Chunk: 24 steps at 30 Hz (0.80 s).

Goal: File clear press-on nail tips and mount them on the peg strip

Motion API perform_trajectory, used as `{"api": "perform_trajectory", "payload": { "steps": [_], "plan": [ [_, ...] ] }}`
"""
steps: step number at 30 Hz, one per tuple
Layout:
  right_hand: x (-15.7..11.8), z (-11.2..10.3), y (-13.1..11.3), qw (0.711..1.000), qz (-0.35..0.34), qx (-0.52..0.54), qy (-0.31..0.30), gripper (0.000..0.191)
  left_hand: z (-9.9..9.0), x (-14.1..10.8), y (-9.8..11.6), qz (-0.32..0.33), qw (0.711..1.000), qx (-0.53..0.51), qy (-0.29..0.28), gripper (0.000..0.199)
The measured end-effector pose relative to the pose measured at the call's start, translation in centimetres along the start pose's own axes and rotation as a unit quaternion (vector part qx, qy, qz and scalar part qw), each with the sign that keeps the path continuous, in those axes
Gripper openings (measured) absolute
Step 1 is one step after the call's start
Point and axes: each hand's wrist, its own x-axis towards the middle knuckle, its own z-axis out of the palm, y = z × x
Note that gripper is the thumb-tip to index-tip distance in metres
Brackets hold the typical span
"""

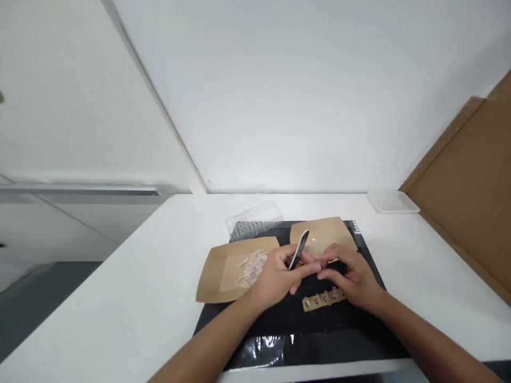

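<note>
My left hand (275, 274) is closed around a slim tool with a black face and a pale edge (299, 249), which sticks up between thumb and fingers; its exact kind is unclear. The fingertips of my right hand (357, 276) are pinched together and meet those of my left. Whatever small piece is between them is too hidden to make out. Just below the hands, a tan strip (318, 304) bearing several small clear pieces lies on the black mat (287, 319). Its right end is close under my right hand.
Left of my hands, a brown paper tray (213, 274) holds several slender clear pieces (253, 267). Another brown tray (335, 230) sits behind them. Clear plastic packaging (255, 218) lies at the back, and a shallow translucent container (393, 202) stands back right near cardboard (471, 197).
</note>
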Motion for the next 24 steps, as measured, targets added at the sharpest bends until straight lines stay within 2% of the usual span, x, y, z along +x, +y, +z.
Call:
{"api": "perform_trajectory", "payload": {
  "steps": [9,13,16,19,21,24],
  "plan": [
    [0.1,-0.2,0.2,0.997,-0.063,0.034,0.036,0.014,-0.1,-0.4,0.1,0.003,1.0,-0.008,-0.018,0.039],
    [0.0,-0.7,0.0,0.996,-0.083,0.005,0.041,0.01,-0.5,-0.8,0.3,0.025,0.999,0.027,-0.013,0.047],
    [-0.1,-1.2,-0.1,0.995,-0.093,-0.029,0.035,0.012,-0.8,-0.9,0.4,0.057,0.994,0.098,0.005,0.052],
    [-0.1,-1.4,0.0,0.993,-0.099,-0.061,0.033,0.013,-1.5,-1.0,0.4,0.107,0.971,0.212,0.032,0.057],
    [-0.2,-1.5,0.2,0.992,-0.1,-0.062,0.037,0.014,-1.8,-1.2,0.6,0.125,0.954,0.272,0.021,0.058],
    [-0.3,-1.6,0.8,0.993,-0.096,-0.031,0.065,0.016,-2.0,-1.6,1.1,0.136,0.935,0.328,-0.006,0.049]
  ]
}}
